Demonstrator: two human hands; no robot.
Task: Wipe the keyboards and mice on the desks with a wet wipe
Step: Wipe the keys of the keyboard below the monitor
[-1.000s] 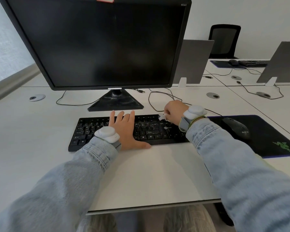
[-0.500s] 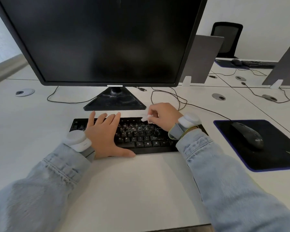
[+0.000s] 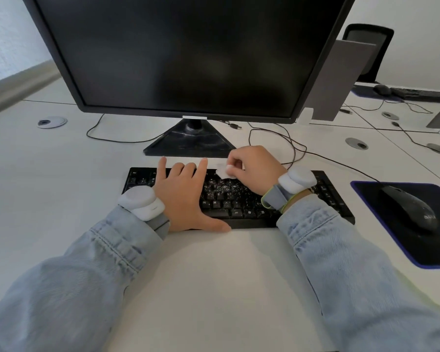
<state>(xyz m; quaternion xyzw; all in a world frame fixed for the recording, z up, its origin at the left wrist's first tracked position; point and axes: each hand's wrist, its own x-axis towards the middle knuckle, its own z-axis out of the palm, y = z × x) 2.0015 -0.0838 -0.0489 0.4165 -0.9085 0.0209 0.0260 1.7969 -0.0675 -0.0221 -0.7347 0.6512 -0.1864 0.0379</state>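
A black keyboard (image 3: 241, 207) lies on the white desk (image 3: 214, 270) in front of the monitor. My left hand (image 3: 186, 194) rests flat on its left half, fingers spread and straight. My right hand (image 3: 254, 168) pinches a small white wet wipe (image 3: 224, 172) against the keys near the keyboard's top middle. White specks cover the keys below the wipe. A black mouse (image 3: 409, 208) sits on a dark mouse pad (image 3: 381, 196) at the right, untouched.
A large black monitor (image 3: 188, 54) on a triangular stand (image 3: 191, 142) rises just behind the keyboard. Cables (image 3: 287, 146) trail behind my right hand. Another keyboard and mouse (image 3: 382, 90) lie on the far right desk, beside grey dividers and a black chair (image 3: 368, 44).
My right hand has slid the wipe leftwards along the top of the keyboard. My left hand has stayed flat on the left half. The camera has moved closer and lower.
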